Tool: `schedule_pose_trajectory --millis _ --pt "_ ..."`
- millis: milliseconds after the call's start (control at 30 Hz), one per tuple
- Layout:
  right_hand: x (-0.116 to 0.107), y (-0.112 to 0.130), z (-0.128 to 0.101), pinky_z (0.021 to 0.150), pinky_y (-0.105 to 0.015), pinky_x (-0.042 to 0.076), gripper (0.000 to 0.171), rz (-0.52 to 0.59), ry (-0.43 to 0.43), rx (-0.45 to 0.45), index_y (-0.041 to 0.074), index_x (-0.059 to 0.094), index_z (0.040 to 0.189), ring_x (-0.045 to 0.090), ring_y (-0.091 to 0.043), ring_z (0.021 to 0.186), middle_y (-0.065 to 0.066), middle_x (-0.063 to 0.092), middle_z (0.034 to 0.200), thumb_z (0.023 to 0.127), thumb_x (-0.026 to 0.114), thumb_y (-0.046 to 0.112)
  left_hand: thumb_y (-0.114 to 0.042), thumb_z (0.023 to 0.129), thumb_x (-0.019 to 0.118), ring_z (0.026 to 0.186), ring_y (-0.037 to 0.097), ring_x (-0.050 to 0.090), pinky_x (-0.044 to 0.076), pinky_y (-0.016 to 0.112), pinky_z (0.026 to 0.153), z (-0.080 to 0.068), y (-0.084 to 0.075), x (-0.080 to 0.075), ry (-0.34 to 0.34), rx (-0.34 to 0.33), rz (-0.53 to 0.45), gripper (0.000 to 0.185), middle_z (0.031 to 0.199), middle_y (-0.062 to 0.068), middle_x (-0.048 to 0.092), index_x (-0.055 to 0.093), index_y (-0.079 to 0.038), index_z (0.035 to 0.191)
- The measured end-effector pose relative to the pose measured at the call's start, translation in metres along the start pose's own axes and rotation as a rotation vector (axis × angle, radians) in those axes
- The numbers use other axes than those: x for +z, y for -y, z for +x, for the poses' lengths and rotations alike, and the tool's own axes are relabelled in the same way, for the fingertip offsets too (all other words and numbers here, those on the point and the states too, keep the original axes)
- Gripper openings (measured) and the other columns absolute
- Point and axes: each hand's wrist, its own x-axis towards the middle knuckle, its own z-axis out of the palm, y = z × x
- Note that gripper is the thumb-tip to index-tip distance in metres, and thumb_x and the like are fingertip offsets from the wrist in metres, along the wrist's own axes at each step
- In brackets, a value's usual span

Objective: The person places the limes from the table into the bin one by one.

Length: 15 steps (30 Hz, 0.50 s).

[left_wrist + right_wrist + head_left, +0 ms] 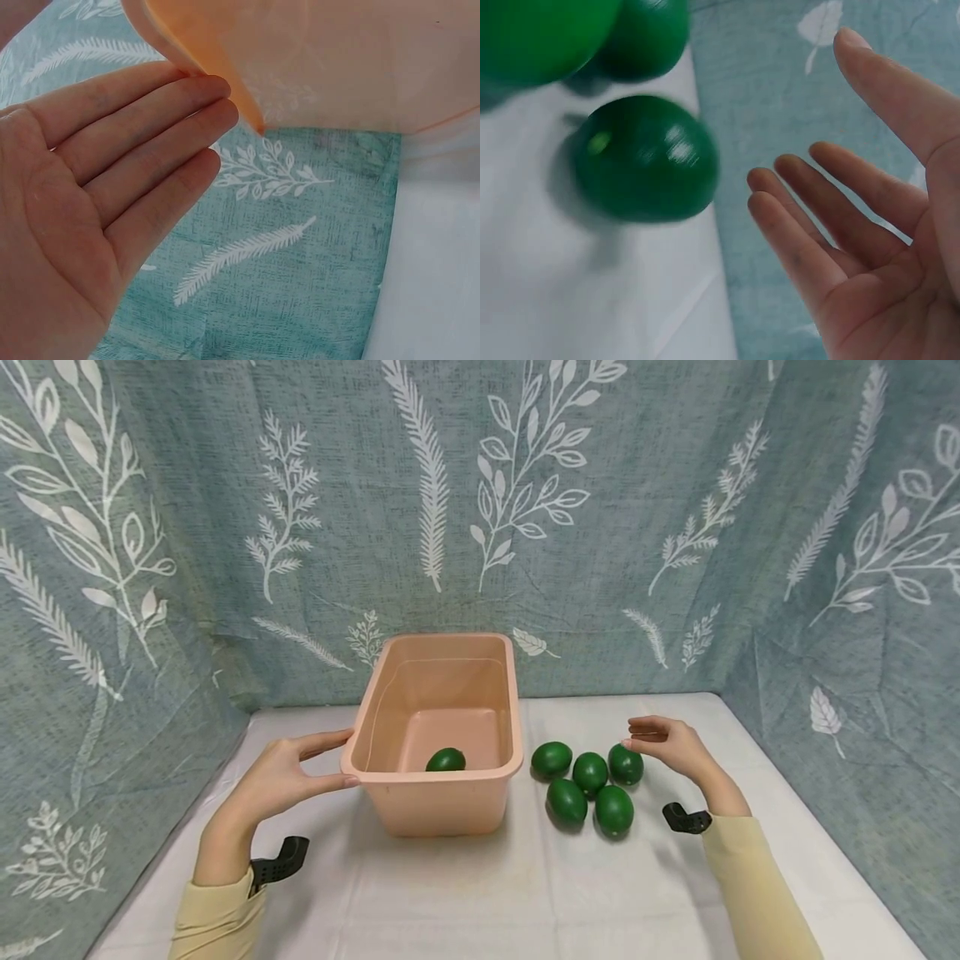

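A peach-coloured plastic tub (442, 806) stands on the white-covered table, with one glossy dark green egg-shaped fruit (446, 760) visible inside. At the tub's left side is my left hand (281, 777), its fingers straight and spread from the thumb, fingertips at the rim. The left wrist view shows those extended fingers (172, 142) against the tub's edge. Several similar green fruits (567, 802) lie grouped right of the tub. Above the rightmost far fruit (626, 768) hovers my right hand (671, 747), palm inward and holding nothing. Its fingers (855, 202) are apart from the fruit in the right wrist view.
A blue-green cloth (465, 510) with white leaf prints hangs behind and at both sides of the table (450, 893). The tub's far end stands near the back cloth. Each wrist carries a black band mount (686, 818).
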Motion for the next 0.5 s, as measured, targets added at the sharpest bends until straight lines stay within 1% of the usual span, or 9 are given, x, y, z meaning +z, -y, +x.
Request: schedule_pose_trajectory --millis 167,300,500 --pt "0.0 -0.018 -0.009 0.095 -0.05 0.049 0.067 -0.038 -0.013 0.035 0.005 0.047 0.139 0.055 -0.037 0.12 -0.02 0.052 0.136 0.088 0.066 0.043 -0.047 0.077 0.075 0.127 0.031 0.05 0.044 0.054 0.097 0.001 -0.001 0.001 -0.005 -0.003 0.005 0.066 0.132 0.003 0.059 0.058 -0.017 0.133" --pt "0.005 -0.031 -0.014 0.094 -0.049 0.05 0.071 -0.056 -0.01 0.057 0.002 0.045 0.139 0.055 -0.039 0.119 -0.022 0.052 0.135 0.087 0.066 0.044 -0.047 0.077 0.076 0.127 0.033 0.05 0.044 0.056 0.097 0.001 0.0 0.001 -0.001 0.001 0.005 0.066 0.132 0.004 0.059 0.057 -0.017 0.133" --pt "0.019 -0.043 -0.015 0.093 -0.047 0.051 0.079 -0.018 0.012 0.112 0.002 0.043 0.141 0.055 -0.039 0.119 -0.023 0.053 0.134 0.083 0.069 0.049 -0.047 0.076 0.076 0.126 0.031 0.051 0.045 0.054 0.097 0.001 0.001 0.001 -0.005 -0.001 0.01 0.067 0.131 0.003 0.059 0.057 -0.017 0.133"
